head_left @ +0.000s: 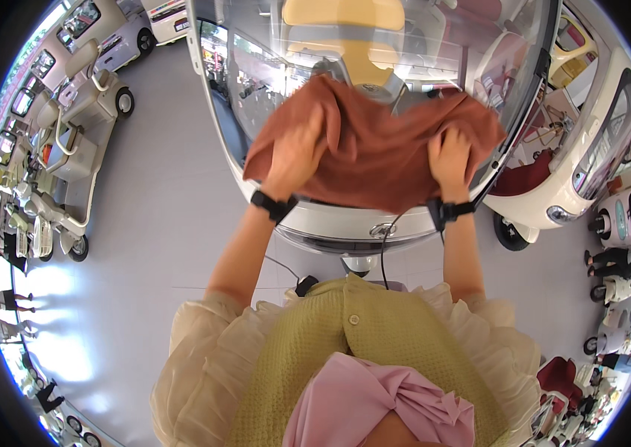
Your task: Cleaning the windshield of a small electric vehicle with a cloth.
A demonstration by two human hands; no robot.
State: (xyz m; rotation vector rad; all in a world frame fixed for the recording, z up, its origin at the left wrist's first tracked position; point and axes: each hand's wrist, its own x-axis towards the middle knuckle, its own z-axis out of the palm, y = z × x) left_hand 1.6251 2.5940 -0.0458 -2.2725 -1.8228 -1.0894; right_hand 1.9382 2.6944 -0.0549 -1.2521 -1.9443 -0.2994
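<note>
A reddish-brown cloth (375, 160) is spread between my hands, in front of the large windshield (256, 67) of a small white vehicle (330, 222). My left hand (297, 155), a little blurred, is closed on the cloth's left part. On the right side, my right hand (450, 155) has its fingers curled into the fabric. Folds run between the two hands, and the cloth hides the lower windshield. Whether it presses on the glass, I cannot tell. Each wrist wears a black band, and yellow seats (345, 33) show through the glass.
Close by on the right stands another cream vehicle (554, 201). Open-sided three-wheelers (70, 160) line the left, with grey floor (151, 223) between them and me. Thin black cables hang near my waist. Several people and more vehicles appear at both rims.
</note>
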